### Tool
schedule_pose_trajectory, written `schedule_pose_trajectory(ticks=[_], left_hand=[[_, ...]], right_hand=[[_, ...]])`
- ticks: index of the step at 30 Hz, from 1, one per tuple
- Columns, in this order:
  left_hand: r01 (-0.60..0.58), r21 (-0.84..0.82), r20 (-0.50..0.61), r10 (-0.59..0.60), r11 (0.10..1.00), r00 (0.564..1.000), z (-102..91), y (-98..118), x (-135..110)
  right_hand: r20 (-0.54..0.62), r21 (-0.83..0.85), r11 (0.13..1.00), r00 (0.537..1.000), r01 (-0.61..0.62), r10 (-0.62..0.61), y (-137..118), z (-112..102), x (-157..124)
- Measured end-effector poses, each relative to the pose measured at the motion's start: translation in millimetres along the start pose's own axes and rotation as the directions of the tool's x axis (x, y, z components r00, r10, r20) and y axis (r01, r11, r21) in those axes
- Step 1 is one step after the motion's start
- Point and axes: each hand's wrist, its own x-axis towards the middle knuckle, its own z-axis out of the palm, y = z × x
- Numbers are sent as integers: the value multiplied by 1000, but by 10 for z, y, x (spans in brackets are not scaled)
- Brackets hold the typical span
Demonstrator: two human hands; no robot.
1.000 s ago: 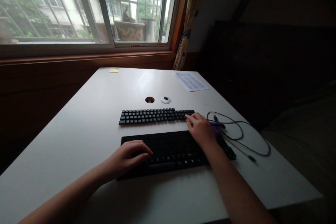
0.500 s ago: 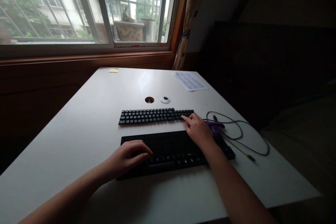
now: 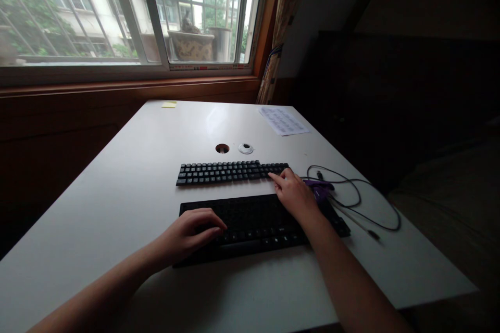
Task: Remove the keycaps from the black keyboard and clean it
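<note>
Two black keyboards lie on a white table (image 3: 128, 192). The near, larger keyboard (image 3: 253, 221) has my left hand (image 3: 187, 234) resting on its left end, fingers curled loosely over the keys and holding nothing. My right hand (image 3: 295, 195) hovers over the right part of that keyboard, fingers extended toward the right end of the far, smaller keyboard (image 3: 230, 171). Its fingertips touch or nearly touch that edge. A purple object (image 3: 318, 187) lies just right of my right hand, partly hidden by it.
A black cable (image 3: 359, 200) loops on the table at the right. A round cable hole (image 3: 222, 148) and its white cap (image 3: 246, 148) sit behind the keyboards. A printed paper (image 3: 283, 120) and a yellow sticky note (image 3: 169, 104) lie near the window. Dark furniture stands right.
My right hand has shifted slightly left and forward, toward the far keyboard's right end. My left hand has stayed put.
</note>
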Motion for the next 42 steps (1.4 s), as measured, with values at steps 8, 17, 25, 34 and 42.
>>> schedule_pose_trajectory(ticks=[8, 17, 25, 34, 42], left_hand=[[7, -2, 4, -7, 1000, 1000, 8, -10, 0], [-2, -4, 6, 2, 1000, 1000, 1, -7, 0], [-2, 2, 4, 2, 1000, 1000, 5, -9, -4], [-2, 1, -4, 2, 1000, 1000, 8, -7, -3], [1, 9, -4, -1, 1000, 1000, 3, 11, -5]], right_hand=[[-34, 3, 1000, 999, -16, 17, -4, -18, -5], [-41, -6, 998, 997, -62, 62, 21, -10, -11], [-35, 6, 998, 998, -54, 55, 40, 18, -12], [-74, 6, 999, 996, -46, 47, 30, 0, -15], [-260, 84, 996, 965, -7, 29, 48, -120, -24]])
